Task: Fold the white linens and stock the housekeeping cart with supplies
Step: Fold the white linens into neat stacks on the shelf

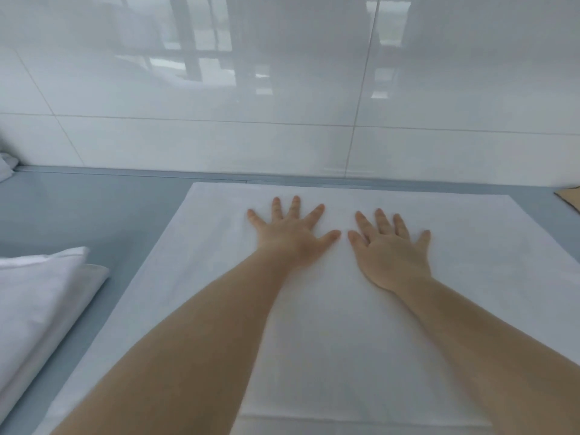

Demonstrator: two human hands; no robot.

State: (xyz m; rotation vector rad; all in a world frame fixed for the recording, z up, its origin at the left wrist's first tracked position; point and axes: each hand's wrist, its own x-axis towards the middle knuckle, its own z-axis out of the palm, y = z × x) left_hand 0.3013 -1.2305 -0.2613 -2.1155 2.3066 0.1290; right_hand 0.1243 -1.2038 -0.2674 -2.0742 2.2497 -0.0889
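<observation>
Both palms flat on the white linen, fingers splayed, gripping nothing. Left hand and right hand sit side by side, thumbs nearly touching but apart. My read: I'm pressing the cloth down to smooth it and set a crease, which is why the hands are spread wide instead of pinching an edge.

Landmark = the linen. It lies spread on the blue-grey table, far edge close to the white tiled wall, near edge running out of frame under my forearms. There's a layered band down the middle, so it looks part-folded already; how many layers, can't tell. Both hands rest on the far half of it, left hand a bit further up than the right.

Left of the linen, apart from it: stack of folded linens, thick fold on top. Probably parked there to keep the work area free. Beyond the linen's far-right corner, a tan cardboard-like edge, mostly cut off. Far left by the wall, a scrap of white cloth.

No cart in view. Stocking not started as far as I can judge.
</observation>
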